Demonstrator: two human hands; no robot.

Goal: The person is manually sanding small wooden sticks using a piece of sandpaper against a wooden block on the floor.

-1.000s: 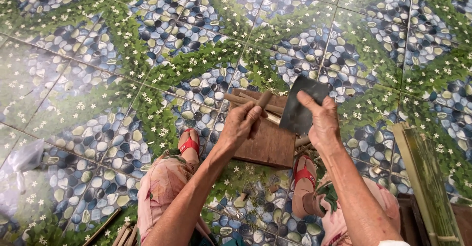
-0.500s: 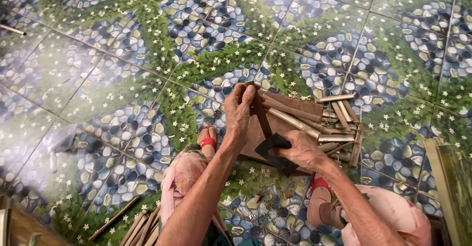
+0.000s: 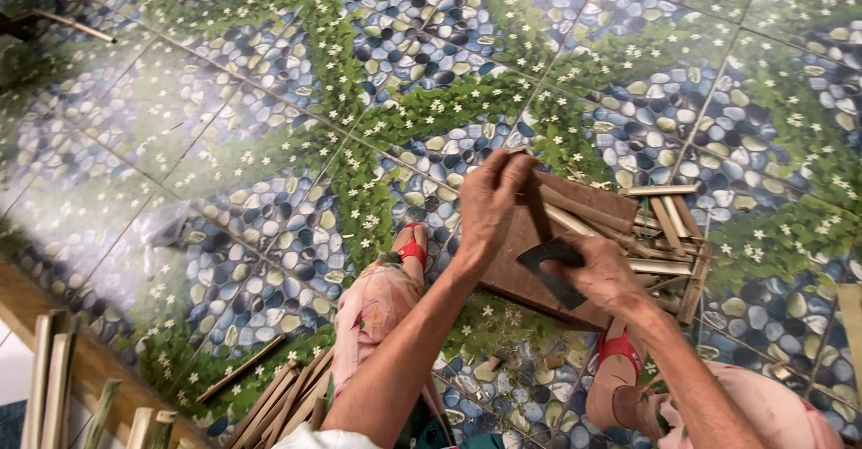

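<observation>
the left hand point(image 3: 492, 199) pinches the top of a thin bamboo stick point(image 3: 537, 215), fingers closed around it, holding it upright on the wooden board point(image 3: 525, 274). the right hand point(image 3: 603, 274) grips a dark flat blade point(image 3: 550, 268), fingers wrapped over its back, with the blade set against the lower part of the stick, low over the board. both hands are closed on what they hold.

compared with half a second ago the grips are the same: left on the stick's top, right on the blade at the stick's lower part. a second ago the blade was lifted well above the board, out to the right of the stick; it has since come down onto it and stayed there. the view has swung, so hands and board now sit further right in the picture, and more of the floor's left side shows.

behind the board, on its far right, lies a loose pile of split bamboo pieces point(image 3: 664, 233), touching the board's edge. the board rests on the patterned tile floor point(image 3: 269, 99) between the person's feet in red sandals point(image 3: 412, 250). more bamboo strips point(image 3: 278, 404) lie near the left knee, and some lean at the lower left corner. a crumpled clear plastic bag point(image 3: 162, 224) lies on the floor, well apart to the left
</observation>
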